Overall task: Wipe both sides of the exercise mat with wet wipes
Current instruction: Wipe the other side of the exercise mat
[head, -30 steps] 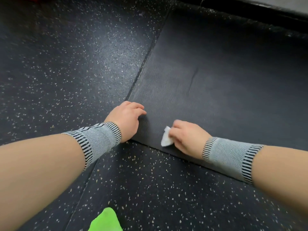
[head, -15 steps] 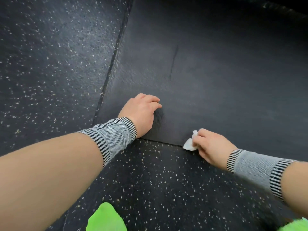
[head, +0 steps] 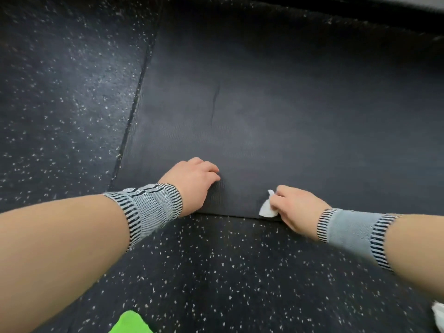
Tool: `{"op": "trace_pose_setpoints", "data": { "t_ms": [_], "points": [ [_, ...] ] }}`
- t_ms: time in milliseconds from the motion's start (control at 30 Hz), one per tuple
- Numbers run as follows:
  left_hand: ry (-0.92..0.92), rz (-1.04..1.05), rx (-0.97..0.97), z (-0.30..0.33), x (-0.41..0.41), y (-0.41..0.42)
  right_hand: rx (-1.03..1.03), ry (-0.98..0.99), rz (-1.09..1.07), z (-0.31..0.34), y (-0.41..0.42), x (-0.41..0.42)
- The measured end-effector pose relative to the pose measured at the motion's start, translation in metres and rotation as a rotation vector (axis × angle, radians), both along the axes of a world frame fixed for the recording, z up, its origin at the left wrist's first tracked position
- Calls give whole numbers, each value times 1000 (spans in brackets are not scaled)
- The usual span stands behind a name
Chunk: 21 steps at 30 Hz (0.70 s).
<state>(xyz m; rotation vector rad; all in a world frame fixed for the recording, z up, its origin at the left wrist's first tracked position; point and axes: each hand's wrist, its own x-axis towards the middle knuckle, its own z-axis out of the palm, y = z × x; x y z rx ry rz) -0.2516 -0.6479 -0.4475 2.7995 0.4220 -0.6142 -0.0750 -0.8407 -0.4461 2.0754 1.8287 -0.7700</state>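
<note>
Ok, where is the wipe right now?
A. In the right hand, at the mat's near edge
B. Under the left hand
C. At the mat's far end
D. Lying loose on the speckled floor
A: the right hand pinches the wipe against the near edge of the mat.

the right hand [head: 296, 209] has slid the wet wipe [head: 268, 209] rightward along the mat's near edge [head: 240, 216].

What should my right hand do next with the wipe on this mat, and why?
Probably sweep the wet wipe away from you, up the exercise mat. The right hand pinches it at the mat's near edge, so the broad surface beyond lies ahead of it, while the left hand presses near the corner, which should keep the mat from sliding.
</note>
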Motion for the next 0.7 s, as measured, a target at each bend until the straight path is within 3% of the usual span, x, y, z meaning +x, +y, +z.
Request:
{"op": "trace_pose_setpoints", "data": {
  "t_ms": [100,267,367,467,633,700],
  "points": [
    [-20,-80,-18,0,18,-27,-91,-159,-52,15,-39,39],
    [23,-197,9,1,50,-55,143,38,-49,6,-17,10],
    [67,-243,35,0,60,-63,154,62,-59,-6,-2,-6],
    [127,-306,65,-1,71,-73,149,41,-96,-10,-38,20],
    [98,-405,96,4,104,-96,-67,-184,-418,7,-142,105],
    [86,-457,124,8,121,-104,-16,-232,-554,13,-159,121]
  ]
}}
